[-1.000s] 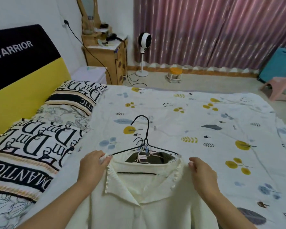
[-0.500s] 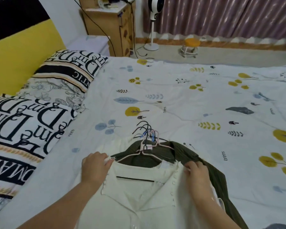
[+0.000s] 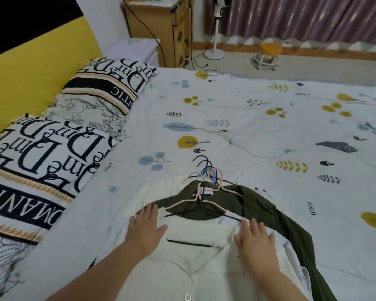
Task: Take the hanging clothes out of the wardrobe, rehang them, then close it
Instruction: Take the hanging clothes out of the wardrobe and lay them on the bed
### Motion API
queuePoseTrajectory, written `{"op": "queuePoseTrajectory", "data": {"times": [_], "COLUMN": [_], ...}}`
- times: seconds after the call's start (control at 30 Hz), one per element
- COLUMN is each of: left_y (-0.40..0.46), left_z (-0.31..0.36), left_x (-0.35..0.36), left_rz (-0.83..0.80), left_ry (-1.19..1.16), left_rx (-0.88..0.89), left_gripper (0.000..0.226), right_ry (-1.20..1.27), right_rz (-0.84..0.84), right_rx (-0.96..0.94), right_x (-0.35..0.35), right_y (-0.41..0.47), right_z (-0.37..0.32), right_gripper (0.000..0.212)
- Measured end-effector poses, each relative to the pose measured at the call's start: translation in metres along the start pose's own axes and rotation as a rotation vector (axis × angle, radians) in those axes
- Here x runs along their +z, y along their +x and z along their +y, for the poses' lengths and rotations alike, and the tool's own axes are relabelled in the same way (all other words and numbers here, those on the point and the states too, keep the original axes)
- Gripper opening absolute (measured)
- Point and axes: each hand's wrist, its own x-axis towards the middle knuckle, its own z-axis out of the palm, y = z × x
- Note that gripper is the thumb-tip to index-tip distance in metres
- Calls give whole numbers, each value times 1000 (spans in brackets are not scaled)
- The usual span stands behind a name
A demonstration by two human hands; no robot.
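Head view: left hand (image 3: 144, 230) and right hand (image 3: 255, 240) lie flat, fingers straight, pressing the cream top (image 3: 195, 233) on the bed (image 3: 258, 127). Gripping nothing. Hanger hooks (image 3: 206, 170) bunch straight ahead, pointing away, roughly midway between hands; green garment (image 3: 269, 211) underneath, trailing right.

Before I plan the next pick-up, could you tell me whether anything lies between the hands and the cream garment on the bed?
Nothing visible does. The left hand and right hand both rest flat, fingers straight, directly on the cream garment, which lies on top of the pile, above the dark green garment and the bunched hangers.
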Motion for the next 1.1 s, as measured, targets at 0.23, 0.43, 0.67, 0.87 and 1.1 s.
{"op": "queuePoseTrajectory", "data": {"times": [0.23, 0.43, 0.67, 0.87, 1.1], "left_y": [-54, -127, -247, -374, -502], "left_z": [-3, -26, -69, -121, -188], "left_x": [-58, -112, -156, -185, -207], "left_rz": [24, 81, 131, 166, 248], "left_ry": [-128, -194, -202, -195, -143], "left_rx": [100, 162, 219, 238, 142], "left_gripper": [47, 38, 44, 50, 53], "right_ry": [69, 231, 202, 97, -72], "right_rz": [36, 69, 60, 55, 57], "right_rx": [-18, -242, -399, -516, -742], "right_x": [-49, -93, -130, -136, -154], "right_y": [-41, -109, -226, -334, -439], "right_z": [-36, -76, -123, -166, -229], "right_gripper": [43, 42, 44, 48, 53]}}
